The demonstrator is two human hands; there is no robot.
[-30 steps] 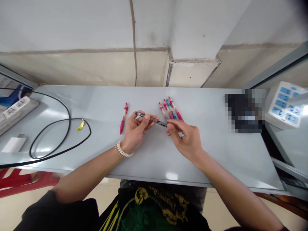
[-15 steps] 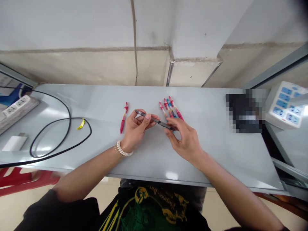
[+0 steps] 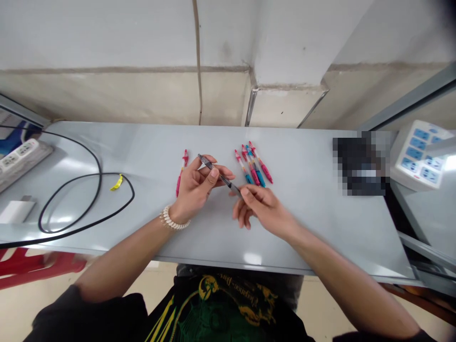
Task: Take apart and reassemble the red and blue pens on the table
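A black pen (image 3: 225, 180) slants between my two hands above the table. My left hand (image 3: 196, 186) grips its upper left part between thumb and fingers. My right hand (image 3: 262, 205) pinches the lower right end, with its other fingers curled below. Behind my left hand lies a pink pen (image 3: 185, 160), partly hidden by that hand. Beyond my right hand several pink and blue pens (image 3: 253, 166) lie side by side on the table.
The grey table (image 3: 313, 209) backs onto a wall. At left are a looped black cable (image 3: 94, 209) with a yellow tag (image 3: 117, 183), a white plug adapter (image 3: 17, 211) and a power strip (image 3: 21, 159). A blurred-out dark object (image 3: 358, 166) and a white socket block (image 3: 420, 154) stand at right.
The black pen has tilted more steeply. My right hand has shifted left and down, its grip changing to a thumb-and-finger pinch at the pen's end, uncovering more of the grouped pens.
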